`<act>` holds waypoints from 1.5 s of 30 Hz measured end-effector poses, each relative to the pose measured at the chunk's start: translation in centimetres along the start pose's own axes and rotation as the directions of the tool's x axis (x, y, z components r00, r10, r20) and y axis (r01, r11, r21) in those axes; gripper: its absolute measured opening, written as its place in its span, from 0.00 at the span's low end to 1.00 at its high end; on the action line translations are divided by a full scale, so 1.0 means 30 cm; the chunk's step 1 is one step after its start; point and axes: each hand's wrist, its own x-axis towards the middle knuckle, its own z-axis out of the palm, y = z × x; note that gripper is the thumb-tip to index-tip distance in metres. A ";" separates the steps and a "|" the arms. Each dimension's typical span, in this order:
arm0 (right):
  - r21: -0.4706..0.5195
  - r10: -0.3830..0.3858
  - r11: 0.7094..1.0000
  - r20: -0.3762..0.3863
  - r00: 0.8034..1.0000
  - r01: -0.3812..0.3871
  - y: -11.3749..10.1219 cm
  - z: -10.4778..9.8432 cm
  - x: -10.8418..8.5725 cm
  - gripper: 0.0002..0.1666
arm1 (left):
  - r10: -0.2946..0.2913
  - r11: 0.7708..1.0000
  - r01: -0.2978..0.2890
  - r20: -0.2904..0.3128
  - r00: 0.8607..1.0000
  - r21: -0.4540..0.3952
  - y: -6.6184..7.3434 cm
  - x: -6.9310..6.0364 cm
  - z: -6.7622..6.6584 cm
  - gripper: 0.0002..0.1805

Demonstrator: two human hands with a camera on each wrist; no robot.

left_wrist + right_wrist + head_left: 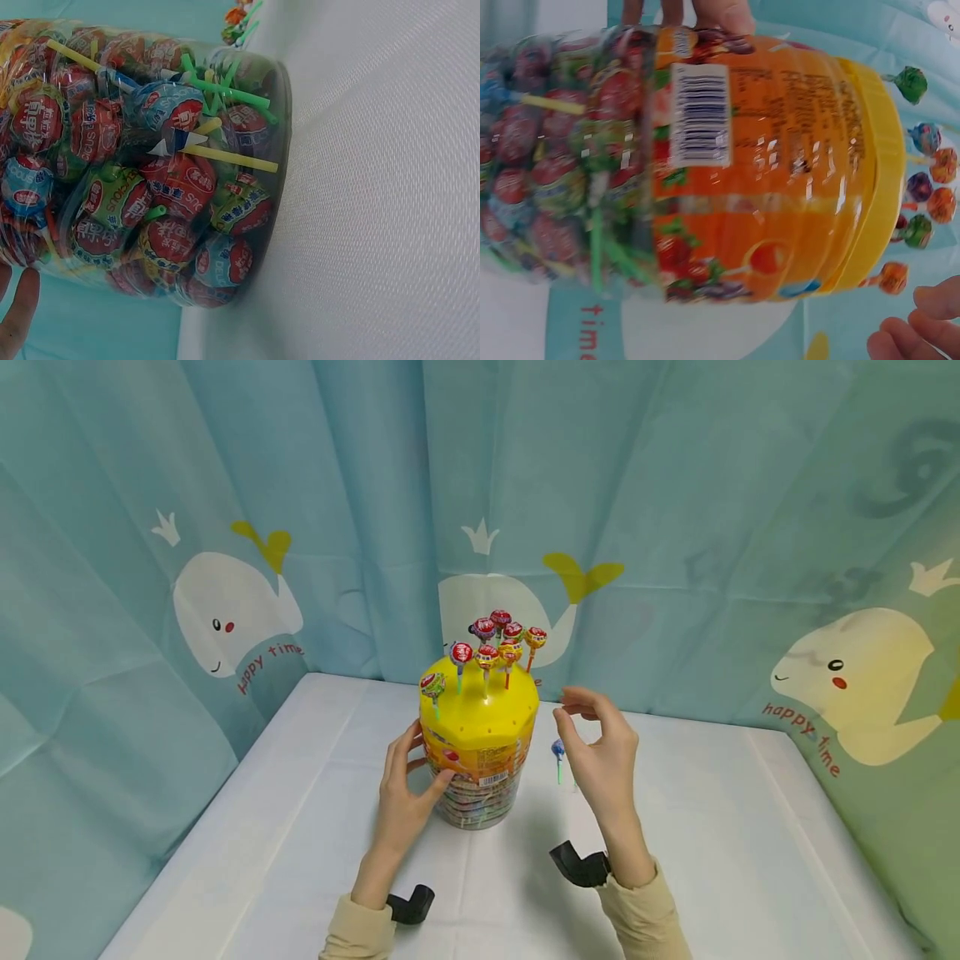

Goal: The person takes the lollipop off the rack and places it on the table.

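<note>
Curtain: a pale blue-green fabric curtain (pixel 367 468) hung in soft folds behind the worktop and down both sides, greener at the far right.
Prints: white cartoon whales (pixel 225 618) with small crowns, yellow tail flukes and red "happy time" lettering showed on the cloth; the middle one was partly hidden.
Worktop: a white worktop (pixel 712 843) with a fine woven texture and faint straight creases carried everything, its far edge near the curtain.
Jar: a tall clear plastic jar (pixel 476 814) with an orange printed label stood upright around the worktop's middle, packed with wrapped lollipops.
Lid: a bright yellow plastic lid (pixel 483 718), dotted with small holes, capped it.
Upright sweets: several round lollipops in coloured wrappers (pixel 461 654) stood on their sticks in the lid, mostly toward its far half.
Loose sweet: a blue-wrapped lollipop with a green stick (pixel 558 749) lay on the worktop just right of the jar.
Left hand: the left hand (pixel 405 797) grasped the jar's side, thumb across the front.
Right hand: the right hand (pixel 609 752) hung beside the lid, its grip released, fingers loosely curved around nothing.
Sleeves: beige cuffs (pixel 360 927) covered both forearms.
</note>
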 end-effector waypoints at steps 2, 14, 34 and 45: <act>0.011 -0.013 1.000 0.005 1.000 0.013 -0.012 0.007 0.013 0.15 | 0.011 1.000 -0.010 -0.004 1.000 0.003 0.000 0.000 0.000 0.43; 0.073 -0.050 0.996 0.031 0.998 0.048 -0.059 0.055 0.069 0.15 | 0.041 0.999 -0.040 -0.025 0.999 0.012 -0.004 0.001 -0.002 0.43; 0.127 -0.074 0.990 0.068 0.995 0.065 -0.102 0.139 0.113 0.14 | 0.042 0.999 -0.041 -0.021 0.999 0.011 -0.003 0.000 0.000 0.42; 0.126 -0.040 0.992 0.055 0.998 0.033 -0.108 0.149 0.112 0.13 | 0.054 0.998 -0.054 -0.033 0.998 0.020 -0.007 -0.001 0.003 0.43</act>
